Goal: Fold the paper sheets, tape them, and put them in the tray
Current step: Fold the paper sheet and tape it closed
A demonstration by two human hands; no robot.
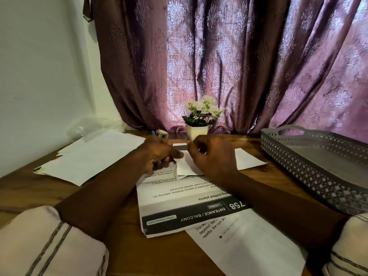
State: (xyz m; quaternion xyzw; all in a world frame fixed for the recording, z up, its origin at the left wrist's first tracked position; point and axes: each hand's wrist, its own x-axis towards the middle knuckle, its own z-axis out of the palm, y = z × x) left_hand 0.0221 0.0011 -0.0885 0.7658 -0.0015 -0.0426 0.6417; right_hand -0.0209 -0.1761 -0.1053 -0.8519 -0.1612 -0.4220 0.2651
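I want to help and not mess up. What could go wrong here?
The left hand grips the folded paper; if it lets go before any tape is on, the fold may spring open. The flower pot stands just behind the hands, so a bump might tip it. The printed sheet lies partly under the right forearm and could get dragged or creased.

Upside-down print on two sheets on the table

The printed sheet [179,198], at 6 o'clock on the table, carries "ENTRANCE / BALCONY" and "758" on its black band [175,219]. Its white part reads "potted plants", "indoor or balcony locations: watering can" and "water spillage around pot". The second sheet [249,246], at 5 o'clock from it, shows "depleted; the" and "nearby; the core". Print on the folded piece [169,173] gripped by the left hand [157,154] is too blurred to read.
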